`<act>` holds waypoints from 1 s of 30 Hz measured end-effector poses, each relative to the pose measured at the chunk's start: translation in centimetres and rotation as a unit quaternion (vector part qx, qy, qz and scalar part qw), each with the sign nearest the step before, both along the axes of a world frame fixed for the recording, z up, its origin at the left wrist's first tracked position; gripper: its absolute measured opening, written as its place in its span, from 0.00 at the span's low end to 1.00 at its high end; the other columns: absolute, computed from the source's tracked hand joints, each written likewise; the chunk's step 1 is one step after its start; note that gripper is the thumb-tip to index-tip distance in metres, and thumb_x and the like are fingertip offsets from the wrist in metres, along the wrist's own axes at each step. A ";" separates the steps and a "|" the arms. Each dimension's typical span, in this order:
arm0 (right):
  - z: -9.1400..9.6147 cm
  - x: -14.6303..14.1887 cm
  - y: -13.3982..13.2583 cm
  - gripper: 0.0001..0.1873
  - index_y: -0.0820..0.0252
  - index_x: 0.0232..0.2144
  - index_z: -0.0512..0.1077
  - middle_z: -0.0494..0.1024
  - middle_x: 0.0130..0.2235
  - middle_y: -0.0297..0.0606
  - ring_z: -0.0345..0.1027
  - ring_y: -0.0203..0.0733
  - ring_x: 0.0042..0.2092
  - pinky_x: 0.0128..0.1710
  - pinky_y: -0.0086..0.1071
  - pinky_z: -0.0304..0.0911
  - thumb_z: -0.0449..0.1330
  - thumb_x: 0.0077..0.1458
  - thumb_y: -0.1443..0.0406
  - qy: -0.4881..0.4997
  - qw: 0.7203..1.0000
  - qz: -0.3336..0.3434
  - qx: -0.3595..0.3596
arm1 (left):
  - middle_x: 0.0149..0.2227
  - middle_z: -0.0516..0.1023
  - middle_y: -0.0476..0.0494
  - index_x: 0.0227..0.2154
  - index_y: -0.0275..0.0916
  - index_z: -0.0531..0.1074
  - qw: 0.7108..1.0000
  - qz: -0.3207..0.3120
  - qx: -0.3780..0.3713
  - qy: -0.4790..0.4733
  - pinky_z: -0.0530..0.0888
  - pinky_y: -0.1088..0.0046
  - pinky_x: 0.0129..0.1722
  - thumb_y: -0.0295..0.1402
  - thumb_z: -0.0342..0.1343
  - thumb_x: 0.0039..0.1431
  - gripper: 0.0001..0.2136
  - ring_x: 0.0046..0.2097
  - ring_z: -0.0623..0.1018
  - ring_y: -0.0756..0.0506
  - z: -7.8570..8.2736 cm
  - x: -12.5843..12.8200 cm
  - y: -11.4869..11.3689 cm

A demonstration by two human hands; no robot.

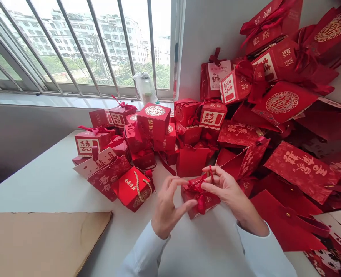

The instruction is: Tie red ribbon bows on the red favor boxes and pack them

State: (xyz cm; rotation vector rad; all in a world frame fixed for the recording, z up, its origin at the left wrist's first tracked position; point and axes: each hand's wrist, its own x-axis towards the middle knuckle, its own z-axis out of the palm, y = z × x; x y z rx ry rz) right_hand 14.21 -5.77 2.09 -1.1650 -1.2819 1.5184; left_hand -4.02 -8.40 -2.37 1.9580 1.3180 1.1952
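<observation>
Hands: together, over the box; your right hand (228, 196) pinches a red cord (211, 174), your left hand (167, 206) is spread, its thumb at the ribbon bow (200, 202).
Box: small red gift box (195, 206), on the table (37, 184), near the front edge, under your hands.
Left of hands: rope-handled red box (131, 188), just beside, among more red boxes.
Right of hands: heaped red gift bags (285, 104).
Front-left corner: brown cardboard sheet (43, 238).

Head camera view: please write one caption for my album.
Left hand and right hand work the red ribbon on a small red box beside piled red boxes and bags.
</observation>
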 end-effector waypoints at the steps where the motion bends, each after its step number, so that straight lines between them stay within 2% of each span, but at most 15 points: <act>1: 0.0 -0.1 -0.1 0.29 0.58 0.45 0.60 0.75 0.32 0.34 0.72 0.39 0.31 0.32 0.33 0.66 0.67 0.45 0.55 0.006 1.000 -0.002 -0.001 | 0.39 0.74 0.42 0.38 0.41 0.70 1.000 -0.003 0.001 0.017 0.72 0.62 0.43 0.40 0.59 0.55 0.11 0.44 0.72 0.41 0.8 0.4 -0.2; 3: -0.2 -0.1 -0.2 0.28 0.57 0.45 0.60 0.75 0.31 0.32 0.71 0.39 0.31 0.31 0.32 0.65 0.67 0.45 0.55 0.006 1.000 -0.005 0.002 | 0.33 0.76 0.44 0.32 0.40 0.71 0.998 -0.010 0.004 0.060 0.72 0.65 0.38 0.37 0.59 0.56 0.07 0.39 0.71 0.42 2.0 1.6 -0.4; 7: -0.4 0.1 -0.3 0.22 0.57 0.43 0.63 0.74 0.31 0.31 0.71 0.38 0.33 0.33 0.32 0.66 0.64 0.49 0.55 -0.032 0.998 -0.011 0.048 | 0.33 0.77 0.44 0.29 0.39 0.70 0.993 0.029 -0.003 0.112 0.70 0.65 0.37 0.32 0.58 0.56 0.03 0.38 0.70 0.42 2.6 3.9 -0.1; 11: 0.4 0.4 -0.5 0.11 0.58 0.38 0.68 0.76 0.35 0.35 0.71 0.40 0.38 0.38 0.33 0.64 0.57 0.53 0.59 -0.155 0.979 0.001 0.136 | 0.29 0.77 0.47 0.27 0.40 0.69 0.991 0.038 -0.036 0.124 0.68 0.66 0.37 0.29 0.53 0.57 0.05 0.36 0.70 0.43 3.1 4.1 0.7; 13: 1.2 0.5 -0.5 0.08 0.57 0.34 0.70 0.77 0.35 0.36 0.70 0.40 0.36 0.37 0.33 0.62 0.54 0.54 0.61 -0.247 0.953 -0.009 0.173 | 0.28 0.76 0.48 0.27 0.40 0.68 0.993 0.028 -0.075 0.091 0.67 0.69 0.34 0.29 0.51 0.57 0.04 0.35 0.71 0.44 3.4 3.6 1.2; 16: 2.3 0.5 -0.5 0.07 0.57 0.30 0.70 0.77 0.32 0.35 0.68 0.40 0.33 0.35 0.32 0.59 0.52 0.54 0.63 -0.332 0.919 -0.032 0.209 | 0.28 0.74 0.50 0.28 0.39 0.64 0.988 -0.013 -0.150 -0.034 0.66 0.74 0.30 0.32 0.49 0.57 0.03 0.31 0.72 0.48 3.8 2.7 2.1; 19: 2.7 0.5 -0.5 0.08 0.57 0.28 0.70 0.76 0.30 0.33 0.68 0.38 0.32 0.33 0.30 0.57 0.52 0.53 0.65 -0.344 0.915 -0.009 0.209 | 0.28 0.75 0.50 0.32 0.39 0.61 0.973 -0.054 -0.189 -0.120 0.67 0.75 0.29 0.35 0.50 0.57 0.06 0.29 0.74 0.49 4.1 2.0 2.7; 21: 2.9 0.4 -0.6 0.08 0.57 0.28 0.71 0.77 0.29 0.32 0.67 0.37 0.31 0.32 0.29 0.56 0.52 0.53 0.65 -0.341 0.916 0.011 0.209 | 0.29 0.78 0.48 0.33 0.39 0.62 0.974 -0.066 -0.184 -0.112 0.68 0.75 0.29 0.37 0.51 0.57 0.08 0.30 0.75 0.48 4.5 1.8 2.8; 26: 3.1 0.4 -1.2 0.10 0.57 0.30 0.74 0.77 0.29 0.31 0.67 0.36 0.30 0.31 0.28 0.57 0.52 0.55 0.65 -0.334 0.916 0.033 0.219 | 0.30 0.80 0.45 0.32 0.38 0.68 0.989 -0.061 -0.135 -0.024 0.70 0.75 0.29 0.39 0.52 0.57 0.09 0.33 0.78 0.46 5.7 1.6 2.5; 30: 3.2 0.3 -1.4 0.14 0.57 0.29 0.74 0.76 0.29 0.33 0.67 0.37 0.31 0.32 0.29 0.57 0.48 0.56 0.68 -0.358 0.898 0.038 0.253 | 0.27 0.78 0.47 0.29 0.37 0.70 0.992 -0.057 -0.108 0.015 0.68 0.76 0.27 0.41 0.53 0.57 0.11 0.30 0.76 0.47 5.9 1.6 2.4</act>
